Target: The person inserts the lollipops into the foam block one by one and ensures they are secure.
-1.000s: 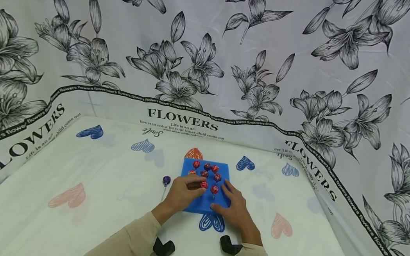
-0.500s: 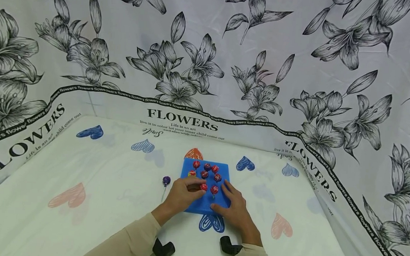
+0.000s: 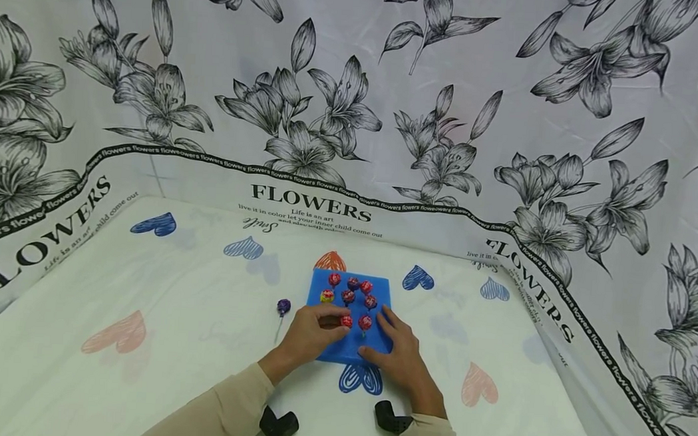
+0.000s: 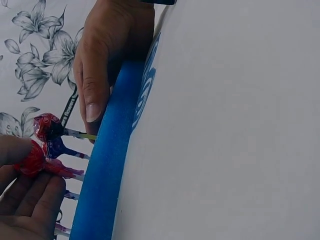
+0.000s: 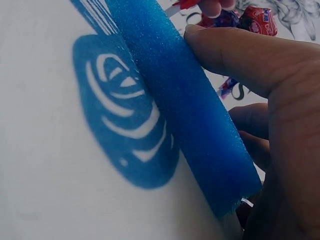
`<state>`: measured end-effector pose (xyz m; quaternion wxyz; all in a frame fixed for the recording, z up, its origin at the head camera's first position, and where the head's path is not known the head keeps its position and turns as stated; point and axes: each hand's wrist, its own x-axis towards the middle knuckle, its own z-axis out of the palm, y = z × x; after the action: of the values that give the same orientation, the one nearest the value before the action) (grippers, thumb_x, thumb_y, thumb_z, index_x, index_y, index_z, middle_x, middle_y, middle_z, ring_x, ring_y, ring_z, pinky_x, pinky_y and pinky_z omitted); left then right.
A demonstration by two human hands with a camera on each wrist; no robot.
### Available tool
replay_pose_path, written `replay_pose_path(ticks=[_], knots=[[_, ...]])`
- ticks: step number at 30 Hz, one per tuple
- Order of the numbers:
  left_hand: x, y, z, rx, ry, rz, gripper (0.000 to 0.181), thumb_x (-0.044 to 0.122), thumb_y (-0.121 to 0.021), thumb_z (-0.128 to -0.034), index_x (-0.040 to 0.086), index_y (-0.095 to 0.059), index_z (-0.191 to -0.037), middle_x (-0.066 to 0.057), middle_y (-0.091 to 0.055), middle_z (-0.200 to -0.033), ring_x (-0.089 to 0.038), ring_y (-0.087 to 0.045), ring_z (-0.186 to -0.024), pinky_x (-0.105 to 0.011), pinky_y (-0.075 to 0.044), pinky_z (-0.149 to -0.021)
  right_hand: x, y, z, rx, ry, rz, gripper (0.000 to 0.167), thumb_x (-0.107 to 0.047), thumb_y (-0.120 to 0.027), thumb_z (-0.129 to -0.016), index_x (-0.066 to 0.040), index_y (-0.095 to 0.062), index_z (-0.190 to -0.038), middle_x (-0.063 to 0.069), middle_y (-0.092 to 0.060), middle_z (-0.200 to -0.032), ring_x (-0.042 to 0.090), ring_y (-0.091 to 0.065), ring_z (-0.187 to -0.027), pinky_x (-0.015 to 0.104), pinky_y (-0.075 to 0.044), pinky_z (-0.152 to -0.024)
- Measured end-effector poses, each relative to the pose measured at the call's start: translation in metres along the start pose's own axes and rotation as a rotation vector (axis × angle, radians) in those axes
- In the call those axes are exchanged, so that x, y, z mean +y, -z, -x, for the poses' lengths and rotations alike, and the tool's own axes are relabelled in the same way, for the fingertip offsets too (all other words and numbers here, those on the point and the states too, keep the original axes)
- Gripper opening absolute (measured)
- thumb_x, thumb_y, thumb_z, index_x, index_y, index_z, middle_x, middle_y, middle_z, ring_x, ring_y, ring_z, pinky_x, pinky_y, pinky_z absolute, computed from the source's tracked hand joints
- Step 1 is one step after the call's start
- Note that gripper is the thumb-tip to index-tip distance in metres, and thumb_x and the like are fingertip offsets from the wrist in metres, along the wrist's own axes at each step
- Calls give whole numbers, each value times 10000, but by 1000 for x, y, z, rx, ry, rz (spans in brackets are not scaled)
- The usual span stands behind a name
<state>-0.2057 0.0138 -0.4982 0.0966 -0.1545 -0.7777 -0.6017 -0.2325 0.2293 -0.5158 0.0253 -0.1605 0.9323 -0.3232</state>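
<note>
In the head view, my left hand (image 3: 307, 334) pinches the red-wrapped head of a lollipop (image 3: 346, 321) between thumb and fingers, just above a blue foam board (image 3: 342, 351). The left wrist view shows this lollipop (image 4: 31, 159) close up, its stick pointing toward the board. Whether the stick's tip is in the foam, I cannot tell. Several other lollipops stand upright in the board, among them a yellow-and-red one (image 3: 327, 296). My right hand (image 3: 405, 356) rests on the board's right side, thumb and fingers spread, the thumb (image 5: 235, 52) near its front edge.
Left of the board, a purple lollipop (image 3: 283, 307) lies on the white heart-printed cloth (image 3: 208, 363). Two black angled pieces, one on the left (image 3: 279, 425) and one on the right (image 3: 392, 418), are near the wrists. A flower-printed curtain (image 3: 359, 58) hangs behind.
My left hand has lowered the red lollipop slightly toward the near side of the board, and more of the yellow-and-red lollipop shows. My right hand has stayed in place.
</note>
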Motion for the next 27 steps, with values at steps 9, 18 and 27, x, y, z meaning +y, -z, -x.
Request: replay_pose_path(ticks=[9,18,27], knots=[[-5,-1,-1,-5,0,41,300,66,-718,-874,-42,-670,-1149,-136,-662,-1116,-267,-674,-966,-324,-532,-837,1,1,-1,-5,-12,-7,870,-533,-710,-798,-119,-380,-1488,53,-249,-1568,430,-196,-1393,679,-270,-1014],[-4,3,-2,22,-51,15,340,67,-731,-863,-16,-661,-1185,-105,-666,-1150,-250,-646,-1043,-340,-512,-881,0,0,0,11,-1,1,870,-544,-715,-786,-134,-393,-1482,39,-254,-1567,429,-200,-1392,673,-299,-1002],[31,22,-4,59,-122,108,280,-8,-705,-864,-82,-656,-1129,-220,-656,-1112,-381,-627,-1037,-469,-498,-894,1,-1,0,7,-8,-5,869,-546,-702,-788,-125,-392,-1482,47,-256,-1566,441,-194,-1392,675,-299,-997]])
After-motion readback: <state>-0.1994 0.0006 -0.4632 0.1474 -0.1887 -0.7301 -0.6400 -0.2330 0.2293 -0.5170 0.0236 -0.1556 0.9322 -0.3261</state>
